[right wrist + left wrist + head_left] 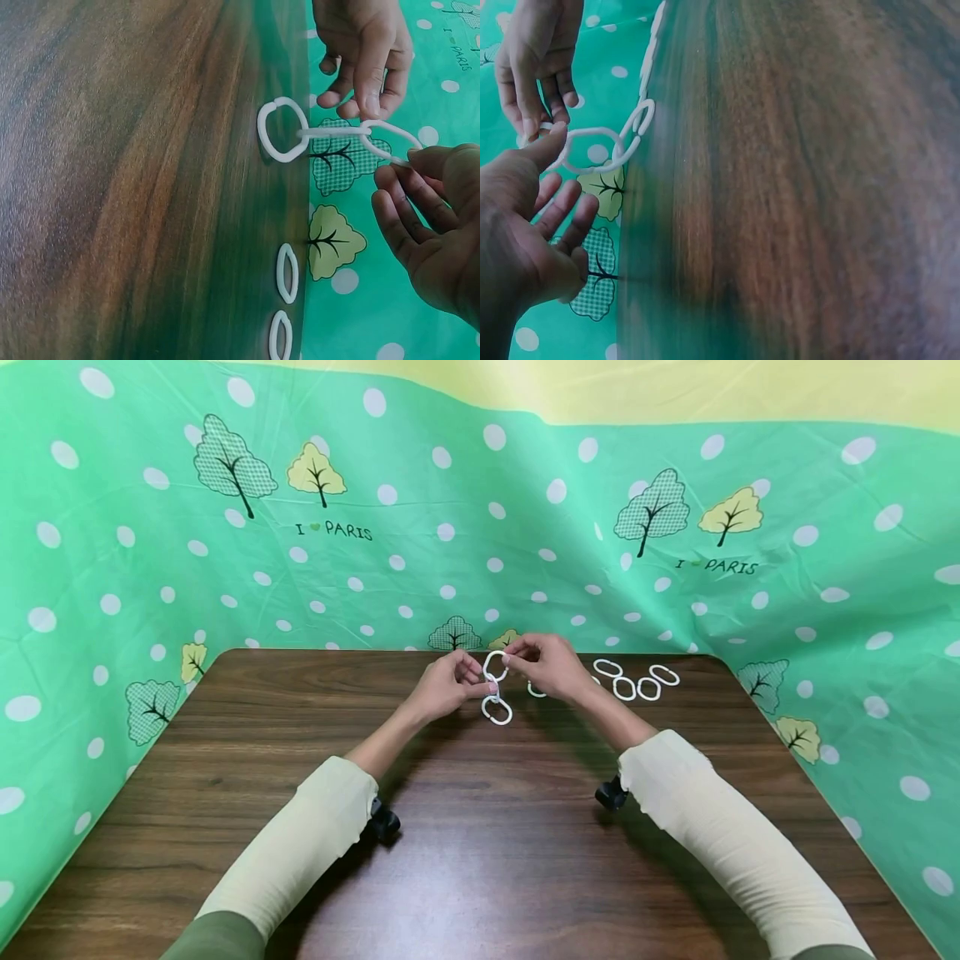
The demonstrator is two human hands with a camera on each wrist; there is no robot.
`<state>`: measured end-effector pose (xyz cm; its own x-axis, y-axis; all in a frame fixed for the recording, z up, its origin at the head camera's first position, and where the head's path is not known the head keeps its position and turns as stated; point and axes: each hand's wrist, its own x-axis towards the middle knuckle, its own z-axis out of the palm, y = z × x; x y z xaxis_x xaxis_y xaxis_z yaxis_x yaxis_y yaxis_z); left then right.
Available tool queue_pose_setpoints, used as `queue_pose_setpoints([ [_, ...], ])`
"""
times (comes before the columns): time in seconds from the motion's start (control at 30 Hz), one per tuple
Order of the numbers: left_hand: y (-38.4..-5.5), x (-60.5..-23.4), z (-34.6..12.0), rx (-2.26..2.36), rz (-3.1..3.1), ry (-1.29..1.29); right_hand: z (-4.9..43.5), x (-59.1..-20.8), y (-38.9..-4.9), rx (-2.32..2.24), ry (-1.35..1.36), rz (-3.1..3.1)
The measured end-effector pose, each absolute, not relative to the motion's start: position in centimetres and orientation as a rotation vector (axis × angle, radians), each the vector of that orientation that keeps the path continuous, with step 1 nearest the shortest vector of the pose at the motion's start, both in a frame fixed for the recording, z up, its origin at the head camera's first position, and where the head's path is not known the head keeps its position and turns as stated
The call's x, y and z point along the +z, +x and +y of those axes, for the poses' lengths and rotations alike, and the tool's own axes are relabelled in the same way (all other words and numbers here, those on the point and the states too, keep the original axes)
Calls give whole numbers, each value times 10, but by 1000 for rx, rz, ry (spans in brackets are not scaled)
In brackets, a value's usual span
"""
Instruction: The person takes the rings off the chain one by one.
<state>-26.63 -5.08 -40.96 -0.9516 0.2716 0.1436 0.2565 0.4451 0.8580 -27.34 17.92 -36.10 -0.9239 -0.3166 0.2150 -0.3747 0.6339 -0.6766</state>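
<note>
A short chain of three white plastic links hangs between the two hands above the table's far part. My right hand pinches the top link between thumb and fingers. At the joint below it, my left hand holds the middle link with its thumb; the index finger's grip is partly hidden. The lowest link dangles free under the left thumb and has a small gap in its side. The other left fingers are spread loosely, as the left wrist view shows.
Several loose white links lie near the far edge of the dark wooden table, among them a link at the far right. Another link lies partly behind the right hand. Green dotted cloth rises behind and beside the table.
</note>
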Motion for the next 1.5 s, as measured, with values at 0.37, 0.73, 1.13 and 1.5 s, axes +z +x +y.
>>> queue_pose_setpoints([
  [0.37, -267, -419, -49, 1350, 2832, 531, 177, -366, -271, 1242, 628, -2735],
  [0.73, -260, -410, -45, 1294, 2860, 559, 177, -363, -271, 1238, 612, -2758],
  [1.13, -263, -412, -43, 1277, 2842, 613, 178, -360, -269, 1301, 598, -2770],
  [1.5, -263, -410, -44, 1297, 2853, 590, 181, -360, -270, 1233, 631, -2795],
])
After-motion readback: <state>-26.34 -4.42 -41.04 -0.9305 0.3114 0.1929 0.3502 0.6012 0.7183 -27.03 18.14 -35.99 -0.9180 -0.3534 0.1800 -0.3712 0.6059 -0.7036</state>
